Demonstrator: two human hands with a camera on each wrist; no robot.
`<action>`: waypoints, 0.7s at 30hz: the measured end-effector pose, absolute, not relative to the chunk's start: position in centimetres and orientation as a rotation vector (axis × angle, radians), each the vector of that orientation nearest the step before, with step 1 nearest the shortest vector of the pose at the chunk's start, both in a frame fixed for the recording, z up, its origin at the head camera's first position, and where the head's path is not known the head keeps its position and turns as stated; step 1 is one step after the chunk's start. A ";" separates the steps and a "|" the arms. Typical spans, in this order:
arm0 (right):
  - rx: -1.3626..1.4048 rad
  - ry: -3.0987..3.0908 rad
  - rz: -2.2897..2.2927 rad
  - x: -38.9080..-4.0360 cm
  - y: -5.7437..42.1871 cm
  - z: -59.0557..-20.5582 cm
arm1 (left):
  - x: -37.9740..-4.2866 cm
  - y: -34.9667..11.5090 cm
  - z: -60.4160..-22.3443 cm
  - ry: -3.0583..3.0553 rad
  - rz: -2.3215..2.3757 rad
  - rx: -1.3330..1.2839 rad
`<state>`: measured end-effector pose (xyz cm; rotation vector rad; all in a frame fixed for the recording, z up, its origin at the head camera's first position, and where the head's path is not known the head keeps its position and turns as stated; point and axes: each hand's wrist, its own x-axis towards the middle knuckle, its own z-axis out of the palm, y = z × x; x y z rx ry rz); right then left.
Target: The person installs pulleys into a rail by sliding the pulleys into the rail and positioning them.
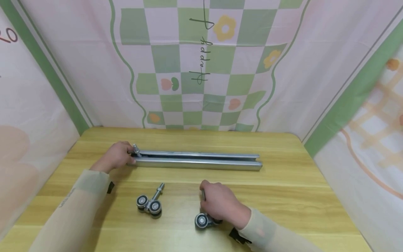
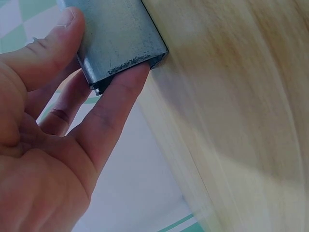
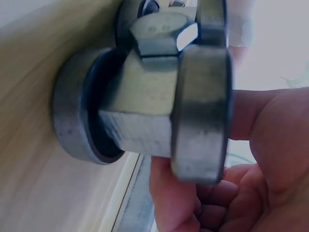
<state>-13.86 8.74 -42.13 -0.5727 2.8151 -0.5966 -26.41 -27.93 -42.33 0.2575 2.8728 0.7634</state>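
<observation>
A silver metal channel rail [image 1: 201,163], with a slot along its top, lies crosswise on the table. My left hand [image 1: 116,155] grips the rail's left end; in the left wrist view the thumb lies along its side and one finger [image 2: 116,106] reaches into the end opening. A threaded bolt [image 1: 136,149] sticks up from the slot beside those fingers. Near the front, my right hand [image 1: 221,199] holds a roller trolley [image 3: 200,116] by its stem, its wheels low over the tabletop. Another roller trolley [image 1: 151,204] rests between the hands, bolt angled up and away.
The wooden table [image 1: 283,196] reaches back to a patterned cloth [image 1: 220,63] hanging behind it. More cloth panels stand at left and right. A black strap [image 1: 239,236] shows at the right wrist.
</observation>
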 end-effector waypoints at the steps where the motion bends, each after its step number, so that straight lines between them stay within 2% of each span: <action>1: -0.567 2.816 -0.609 -13.8 8.8 -42.1 | -26.4 -27.9 -42.3 2.871 0.766 0.250; 11: -0.557 2.916 -0.632 -13.3 9.7 -42.0 | -26.1 -27.8 -42.3 2.864 0.769 0.232; 21: -0.679 3.100 -0.621 -13.1 10.9 -42.3 | -26.1 -27.9 -42.3 2.866 0.773 0.240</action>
